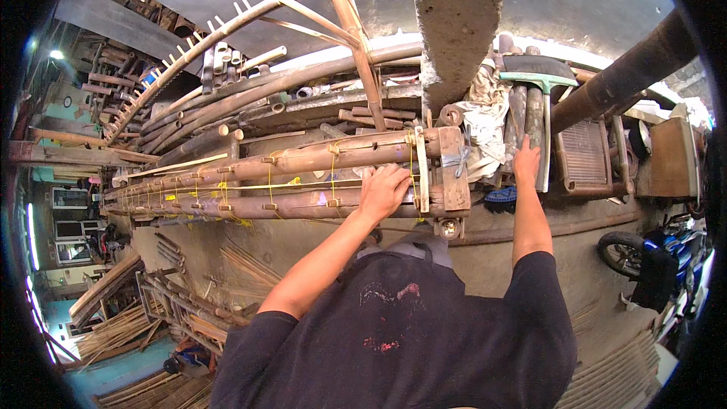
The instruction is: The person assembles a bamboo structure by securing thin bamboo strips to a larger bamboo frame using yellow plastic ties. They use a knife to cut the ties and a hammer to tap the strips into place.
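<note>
This looks like a bamboo workshop: stacked poles (303, 74) lie on the far side beneath a pegged rack (235, 23), and slats (113, 333) are heaped at near left. A long bamboo frame (303, 160) strung with yellow cord (333, 169) spans the middle. The bare floor (485, 269), rough concrete pillar (458, 38) and motorbike (681, 246) at right also suit a working shed.

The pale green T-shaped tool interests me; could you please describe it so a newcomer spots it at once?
Find the broad concrete pillar at the top, right of centre. Right of its lower end, past the crumpled white cloth, the tool is by dark poles and the person's right hand. Its pale green colour and T shape set it apart from those round poles.
</note>
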`<state>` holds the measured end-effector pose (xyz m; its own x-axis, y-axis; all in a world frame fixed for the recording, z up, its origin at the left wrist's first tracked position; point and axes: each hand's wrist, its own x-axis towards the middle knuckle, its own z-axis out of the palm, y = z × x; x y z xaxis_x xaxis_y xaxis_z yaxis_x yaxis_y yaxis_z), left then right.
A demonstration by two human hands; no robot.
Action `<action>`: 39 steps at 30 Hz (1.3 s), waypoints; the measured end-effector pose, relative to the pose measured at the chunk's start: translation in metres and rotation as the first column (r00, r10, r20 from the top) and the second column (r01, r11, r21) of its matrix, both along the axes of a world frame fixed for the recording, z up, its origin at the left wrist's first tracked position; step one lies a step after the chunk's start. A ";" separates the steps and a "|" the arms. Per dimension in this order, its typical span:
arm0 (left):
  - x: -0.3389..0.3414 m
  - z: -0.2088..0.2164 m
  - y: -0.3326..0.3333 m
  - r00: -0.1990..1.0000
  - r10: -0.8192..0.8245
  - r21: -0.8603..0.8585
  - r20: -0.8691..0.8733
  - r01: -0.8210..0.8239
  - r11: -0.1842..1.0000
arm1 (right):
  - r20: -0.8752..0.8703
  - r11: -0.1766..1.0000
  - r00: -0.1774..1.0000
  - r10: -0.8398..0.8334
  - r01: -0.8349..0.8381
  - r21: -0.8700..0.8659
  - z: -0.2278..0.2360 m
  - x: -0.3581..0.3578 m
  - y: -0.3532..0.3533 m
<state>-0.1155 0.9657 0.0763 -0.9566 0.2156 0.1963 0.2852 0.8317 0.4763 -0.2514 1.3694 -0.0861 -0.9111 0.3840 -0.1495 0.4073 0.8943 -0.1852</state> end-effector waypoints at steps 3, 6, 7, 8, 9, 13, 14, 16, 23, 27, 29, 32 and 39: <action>0.003 0.001 0.004 0.998 0.050 -0.035 0.034 -0.049 0.998 | -0.016 0.997 0.999 0.044 -0.043 0.057 -0.010 0.002 -0.005; 0.003 0.000 0.002 0.996 0.050 -0.014 0.071 -0.049 0.999 | 0.011 0.980 0.998 0.055 -0.056 0.189 -0.021 0.007 -0.008; 0.001 -0.002 -0.001 0.997 0.021 0.039 0.078 -0.024 0.999 | 0.025 0.968 0.998 0.054 -0.058 0.245 -0.021 0.004 -0.009; 0.001 -0.004 -0.004 0.995 0.017 0.031 0.094 -0.019 0.999 | 0.017 0.967 0.998 0.056 -0.059 0.247 -0.021 0.003 -0.010; 0.000 -0.006 -0.008 0.994 0.012 0.023 0.109 -0.015 1.000 | 0.010 0.967 0.998 0.058 -0.059 0.249 -0.022 0.003 -0.012; -0.001 -0.001 0.001 0.993 0.039 -0.038 0.112 -0.035 0.999 | 0.041 0.970 0.998 0.054 -0.062 0.235 -0.024 0.006 -0.008; 0.000 -0.002 0.002 0.994 0.044 -0.036 0.103 -0.040 0.999 | 0.011 0.973 0.999 0.044 -0.045 0.228 -0.022 0.010 -0.010; 0.000 -0.002 0.001 0.995 0.054 -0.032 0.083 -0.052 0.998 | -0.051 0.977 0.998 0.024 -0.013 0.214 -0.014 0.017 -0.018; 0.000 0.012 0.004 0.983 0.038 0.001 0.178 -0.039 0.999 | -0.235 1.000 0.972 -0.025 0.028 0.009 0.042 0.067 -0.041; -0.002 -0.015 -0.004 0.991 0.019 -0.010 0.131 -0.018 1.000 | -0.379 0.992 0.925 -0.021 -0.026 -0.120 0.071 0.096 -0.050; -0.004 -0.013 -0.002 0.993 0.055 -0.057 0.108 -0.049 0.997 | -0.427 0.974 0.904 -0.032 -0.068 -0.217 0.088 0.111 -0.062; 0.000 -0.003 0.003 0.996 0.061 0.001 0.062 -0.061 0.998 | -0.505 0.954 0.862 -0.047 -0.111 -0.278 0.111 0.132 -0.081; 0.012 0.032 -0.075 0.989 0.102 0.300 -0.107 -0.066 0.952 | -0.565 0.746 0.792 -0.232 -0.228 -0.626 0.212 0.178 -0.187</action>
